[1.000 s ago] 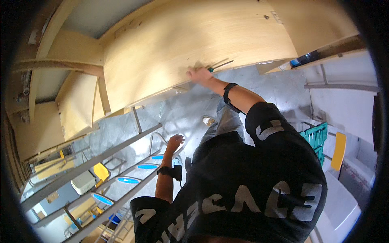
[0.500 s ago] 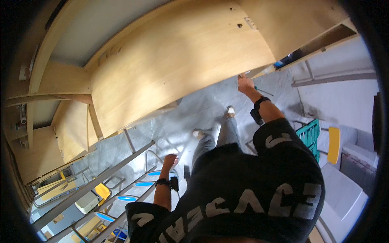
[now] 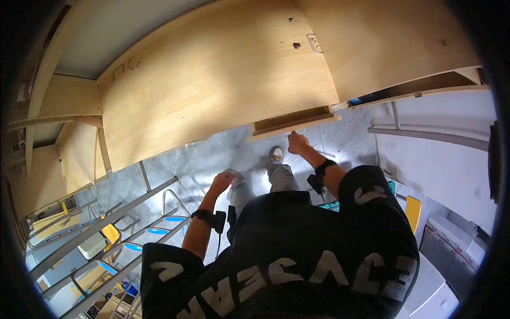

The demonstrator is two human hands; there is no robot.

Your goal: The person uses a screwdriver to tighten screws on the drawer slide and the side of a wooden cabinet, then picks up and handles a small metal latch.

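A shallow wooden drawer (image 3: 295, 131) juts out from under the broad light-wood desktop (image 3: 212, 90), its inside partly showing. My right hand (image 3: 300, 144) is closed at the drawer's front edge, on a small pale handle (image 3: 301, 131) mostly covered by my fingers. To the left, my left hand (image 3: 223, 181) hangs above my leg, apart from the desk. Its fingers are loosely bent, slightly blurred, with nothing visible in them.
A metal frame with blue oval pads (image 3: 158, 231) stands at my left. On the right are a white panel with a grey rail (image 3: 430, 134), a yellow board (image 3: 413, 213) and a green crate, mostly hidden by my sleeve. Grey tiled floor (image 3: 234, 143) lies below.
The drawer has come out from under the desktop toward me, with my right hand at its front. My left hand has moved up toward the desk, and the view has shifted.
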